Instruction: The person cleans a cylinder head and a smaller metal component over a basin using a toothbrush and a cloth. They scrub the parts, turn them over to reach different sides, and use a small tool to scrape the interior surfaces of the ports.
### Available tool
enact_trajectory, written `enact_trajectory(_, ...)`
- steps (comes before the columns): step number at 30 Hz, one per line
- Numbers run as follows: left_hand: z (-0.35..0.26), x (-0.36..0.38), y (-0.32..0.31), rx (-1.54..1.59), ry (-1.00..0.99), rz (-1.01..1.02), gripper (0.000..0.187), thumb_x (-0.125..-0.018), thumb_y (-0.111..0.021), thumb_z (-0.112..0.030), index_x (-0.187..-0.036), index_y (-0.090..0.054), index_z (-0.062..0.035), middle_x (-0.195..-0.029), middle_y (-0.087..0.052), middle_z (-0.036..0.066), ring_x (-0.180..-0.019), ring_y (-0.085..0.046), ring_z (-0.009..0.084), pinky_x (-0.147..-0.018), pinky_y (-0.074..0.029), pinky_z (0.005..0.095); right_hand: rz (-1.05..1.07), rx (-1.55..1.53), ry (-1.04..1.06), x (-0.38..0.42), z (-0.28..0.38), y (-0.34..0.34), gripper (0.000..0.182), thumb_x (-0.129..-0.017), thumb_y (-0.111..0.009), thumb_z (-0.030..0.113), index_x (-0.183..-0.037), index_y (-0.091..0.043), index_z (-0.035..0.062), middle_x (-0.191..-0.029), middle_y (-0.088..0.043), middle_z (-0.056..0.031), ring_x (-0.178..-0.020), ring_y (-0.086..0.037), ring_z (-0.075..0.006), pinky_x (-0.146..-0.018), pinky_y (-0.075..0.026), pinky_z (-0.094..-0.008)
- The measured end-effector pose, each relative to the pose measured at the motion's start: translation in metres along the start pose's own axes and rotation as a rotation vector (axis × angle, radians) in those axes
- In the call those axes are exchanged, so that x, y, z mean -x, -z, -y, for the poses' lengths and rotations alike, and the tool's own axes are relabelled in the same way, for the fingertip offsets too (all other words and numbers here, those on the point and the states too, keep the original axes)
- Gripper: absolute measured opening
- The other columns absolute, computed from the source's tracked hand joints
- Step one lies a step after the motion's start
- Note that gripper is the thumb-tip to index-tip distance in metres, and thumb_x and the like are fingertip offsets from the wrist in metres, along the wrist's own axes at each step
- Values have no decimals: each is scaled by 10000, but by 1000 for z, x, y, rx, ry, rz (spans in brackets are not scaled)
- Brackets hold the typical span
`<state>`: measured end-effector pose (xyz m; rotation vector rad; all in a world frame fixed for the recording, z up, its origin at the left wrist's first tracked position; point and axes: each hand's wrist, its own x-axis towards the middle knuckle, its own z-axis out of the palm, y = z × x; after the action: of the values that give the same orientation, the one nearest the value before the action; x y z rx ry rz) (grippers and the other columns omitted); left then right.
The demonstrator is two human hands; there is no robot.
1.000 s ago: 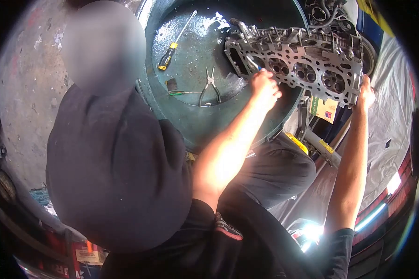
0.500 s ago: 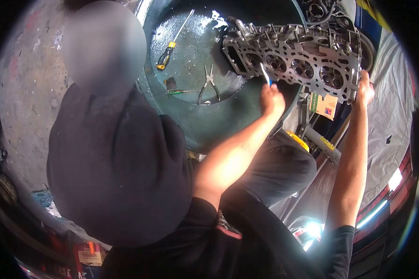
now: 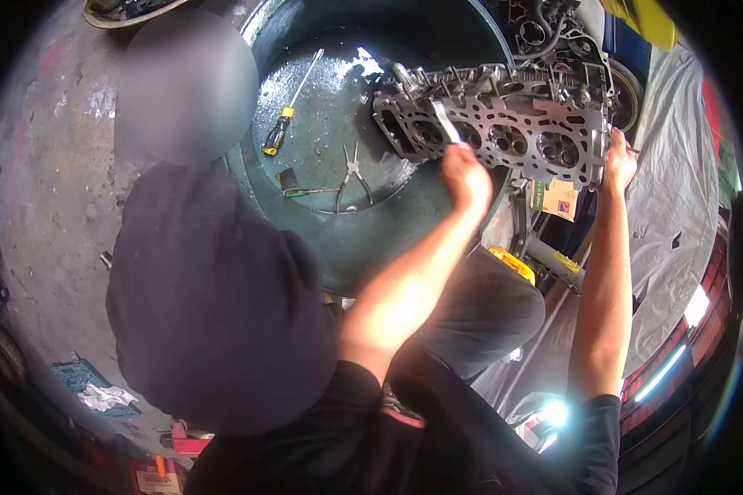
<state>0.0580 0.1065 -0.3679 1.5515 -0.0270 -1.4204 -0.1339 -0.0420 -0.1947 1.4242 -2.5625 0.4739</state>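
A metal engine cylinder head point(image 3: 545, 124) rests tilted at the right side of a round green tub point(image 3: 305, 247), its flat face with several round combustion chambers turned towards me. My left hand point(image 3: 468, 177) is closed around a scraper point(image 3: 446, 122), whose flat metal blade lies over the face near the leftmost chambers. Its handle is mostly hidden in my fist. My right hand point(image 3: 619, 162) grips the right end of the cylinder head; some of its fingers are hidden behind the metal.
Inside the tub lie a yellow-and-black screwdriver point(image 3: 289, 115), pliers point(image 3: 352, 177) and a thin green-handled tool point(image 3: 305, 192). A person in a dark hood point(image 3: 215, 305) is close at my left. A small carton point(image 3: 553, 200) and grey sheeting point(image 3: 669, 198) are at the right.
My left hand has moved the scraper up across the face towards its upper edge. My right hand keeps its hold. The whole view has shifted slightly.
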Motion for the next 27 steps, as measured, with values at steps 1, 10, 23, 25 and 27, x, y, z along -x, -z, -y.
enact_trajectory(1, 17, -21, 1, -16, 47, -27, 304, -1001, -478, -241, -850, -586, -1, -757, -607, 171, -720, -585, 301, -688, -448, 428, 2, -15, -5, 1, -2, 1, 583, -845, -568, 505, -1104, -703, 0, -1061, -706, -203, -1030, -650, -302, -950, -441, -357)
enact_trajectory(10, 2, -45, 20, -212, -170, 77, 230, -974, -535, -213, -827, -548, -37, -665, -573, 194, -614, -574, 376, -570, -425, 472, 19, -101, -71, 11, 6, 3, 510, -842, -599, 460, -985, -717, -15, -954, -718, -177, -914, -669, -285, -874, -474, -369)
enact_trajectory(23, 20, -62, 55, -255, -264, 60, 257, -971, -560, -251, -828, -569, -38, -655, -570, 159, -606, -562, 300, -610, -441, 439, -1, -202, -30, 23, 14, 2, 458, -853, -628, 414, -1057, -719, 15, -923, -720, -133, -876, -660, -214, -853, -476, -334)
enact_trajectory(25, 24, -96, 74, -271, -323, -67, 257, -965, -585, -219, -801, -555, -24, -615, -522, 80, -568, -452, 177, -561, -407, 361, 28, -332, 61, 31, 18, 3, 383, -873, -611, 299, -1127, -704, 28, -999, -715, -116, -926, -639, -174, -861, -469, -307)
enact_trajectory(27, 28, -141, 95, -213, -322, -225, 209, -943, -591, -181, -845, -572, 3, -697, -581, 129, -617, -522, 222, -619, -443, 393, 94, -405, -12, 33, 10, 6, 350, -887, -583, 244, -1135, -701, 28, -1015, -708, -101, -926, -622, -159, -859, -462, -295)
